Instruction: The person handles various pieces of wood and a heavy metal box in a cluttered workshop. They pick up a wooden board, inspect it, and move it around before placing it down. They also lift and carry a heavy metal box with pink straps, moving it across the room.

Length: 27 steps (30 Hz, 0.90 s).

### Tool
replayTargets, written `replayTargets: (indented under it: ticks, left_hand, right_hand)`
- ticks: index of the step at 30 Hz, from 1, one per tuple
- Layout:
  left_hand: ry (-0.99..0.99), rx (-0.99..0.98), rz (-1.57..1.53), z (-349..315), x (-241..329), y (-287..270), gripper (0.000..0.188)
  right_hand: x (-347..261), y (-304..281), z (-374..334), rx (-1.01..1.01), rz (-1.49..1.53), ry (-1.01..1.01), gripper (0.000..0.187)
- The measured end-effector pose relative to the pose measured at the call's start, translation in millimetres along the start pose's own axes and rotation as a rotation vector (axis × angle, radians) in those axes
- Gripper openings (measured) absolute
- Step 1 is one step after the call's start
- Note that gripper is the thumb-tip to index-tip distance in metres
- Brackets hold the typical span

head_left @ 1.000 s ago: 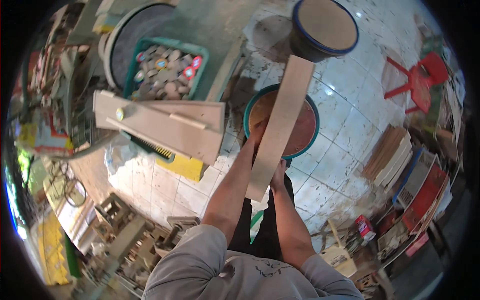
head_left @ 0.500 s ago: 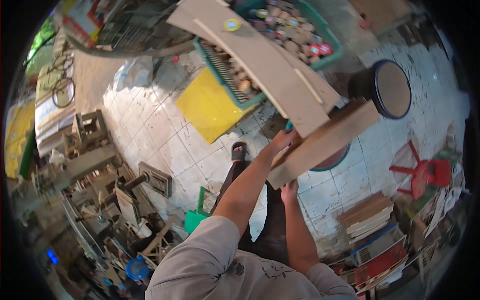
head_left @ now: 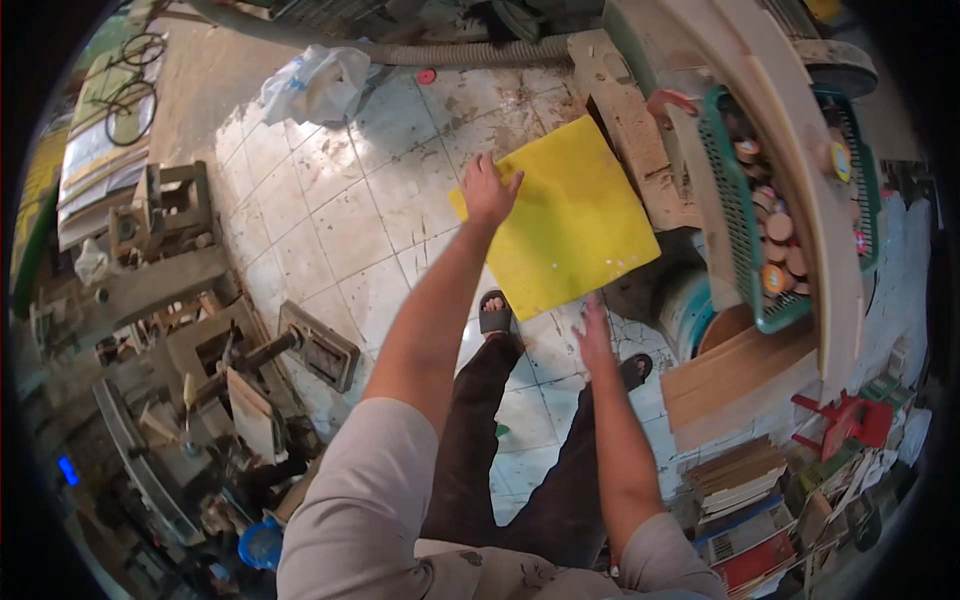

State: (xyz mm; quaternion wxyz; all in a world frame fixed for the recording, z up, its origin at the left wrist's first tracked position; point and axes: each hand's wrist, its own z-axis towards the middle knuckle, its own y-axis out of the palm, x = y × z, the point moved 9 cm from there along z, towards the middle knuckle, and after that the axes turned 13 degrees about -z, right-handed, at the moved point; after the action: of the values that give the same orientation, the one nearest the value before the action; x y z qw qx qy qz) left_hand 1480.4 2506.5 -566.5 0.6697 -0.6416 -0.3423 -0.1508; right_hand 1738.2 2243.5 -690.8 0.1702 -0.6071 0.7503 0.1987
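Just beyond the person's dark sandals [head_left: 496, 322], near the middle of the scene, is the square yellow panel [head_left: 575, 235], and the hands are now at it instead of on wood. Half a second ago they gripped a thick wooden board; what appears to be that board [head_left: 738, 388] now sits unheld at the right, near the teal bucket [head_left: 687, 300], its support hidden. With the board let go, both hands are free and the work has shifted to the panel. The view has swung as well, so the green plastic basket [head_left: 776, 318] of wooden discs [head_left: 780, 230], with a long narrow plank [head_left: 838, 270] across it, now stands at the far right.

The left hand [head_left: 490, 192] is spread fairly wide, thumb apart from the fingers, over the panel's far left edge; whether it presses on the panel or hovers cannot be told. The right hand [head_left: 594, 335] is just beside the near edge, fingers loosely extended and somewhat blurred, with nothing seen in its grasp; any contact there is unclear too.
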Motion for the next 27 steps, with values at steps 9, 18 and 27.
replayTargets:
  ticks: [9, 18, 27]
  left_hand:
    - [-0.408, -0.795, -0.173, 39, -82, 64, 0.091]
    - [-0.607, -0.791, -0.515, -104, -56, -64, 0.054]
    - [-0.686, -0.892, -0.516, -292, -24, -138, 0.053]
  right_hand:
    - [-41, 32, 32, 0.084, 0.265, 0.001, 0.068]
    - [-7, 30, -108, 0.186, 0.217, -0.059, 0.063]
    - [61, -35, -268, 0.053, 0.173, -0.075, 0.065]
